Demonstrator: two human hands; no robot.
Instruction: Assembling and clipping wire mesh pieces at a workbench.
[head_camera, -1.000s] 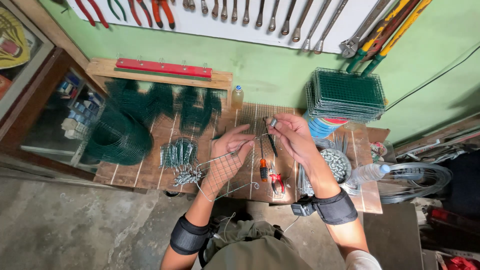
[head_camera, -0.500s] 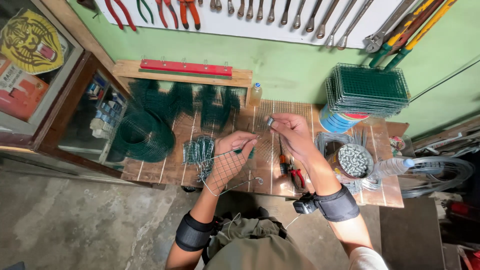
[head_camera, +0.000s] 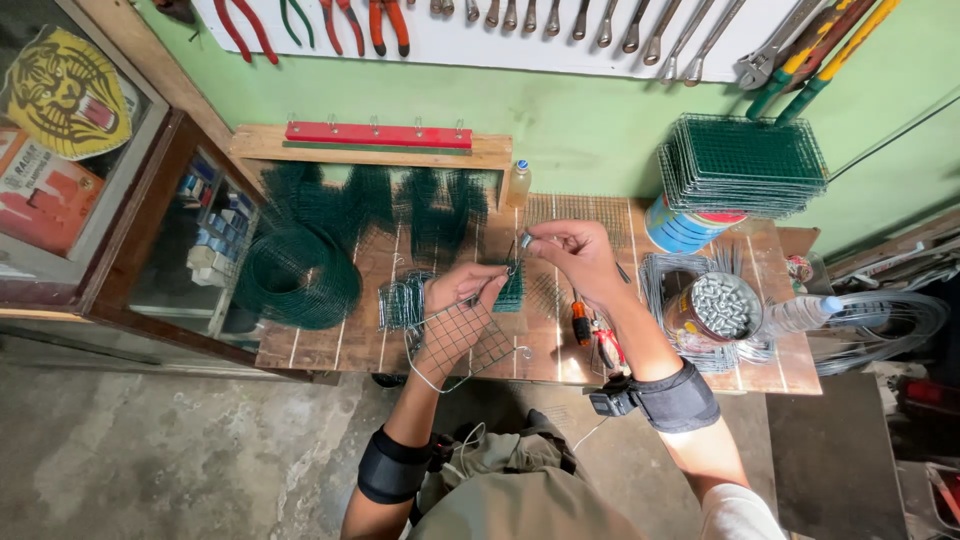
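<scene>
Seen from above, we work at a wooden desk set against a green wall. Our left hand is closed on the far edge of a small square wire mesh panel, which tilts up off the desk and reaches back toward our body, just below the hand. Our right hand is pinched narrow on a small metal clip at the panel's far corner, just right of the left hand; the two hands nearly touch.

Near our right forearm, pliers with red and orange handles lie on the desk. Farther right stands a tin of small metal pieces, with a clear plastic bottle beside it. A roll of green mesh sits at the left, and a stack of green mesh panels rests on a blue can at the far right. Hand tools hang on the wall beyond.
</scene>
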